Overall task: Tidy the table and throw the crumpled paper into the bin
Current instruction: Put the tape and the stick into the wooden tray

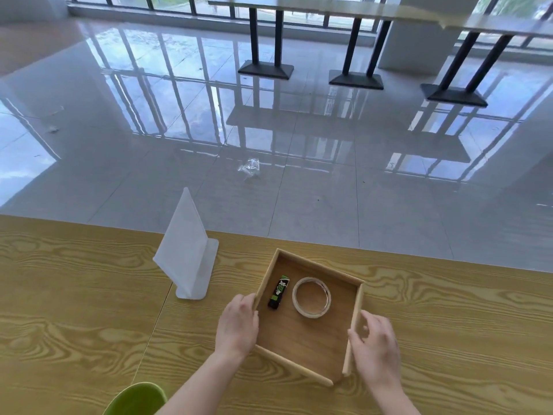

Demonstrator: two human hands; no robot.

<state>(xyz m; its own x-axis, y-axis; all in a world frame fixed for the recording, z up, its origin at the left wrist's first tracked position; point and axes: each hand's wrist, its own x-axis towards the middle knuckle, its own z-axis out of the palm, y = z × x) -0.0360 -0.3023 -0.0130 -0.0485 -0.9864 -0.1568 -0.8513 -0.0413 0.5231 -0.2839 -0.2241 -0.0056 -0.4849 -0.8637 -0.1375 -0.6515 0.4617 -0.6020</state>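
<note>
While the left hand (238, 324) and right hand (375, 347) grip the tray's (320, 266) walls, fingers (372, 320) curled, any tilt could spill the tape (311, 313); the crumpled paper (250, 170) lies on the floor (389, 205), beyond the surface (74, 295).

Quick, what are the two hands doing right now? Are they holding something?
Left hand: holds the wooden tray by its left wall, fingers curled over the rim.
Right hand: pinches the same tray's right wall.
</note>
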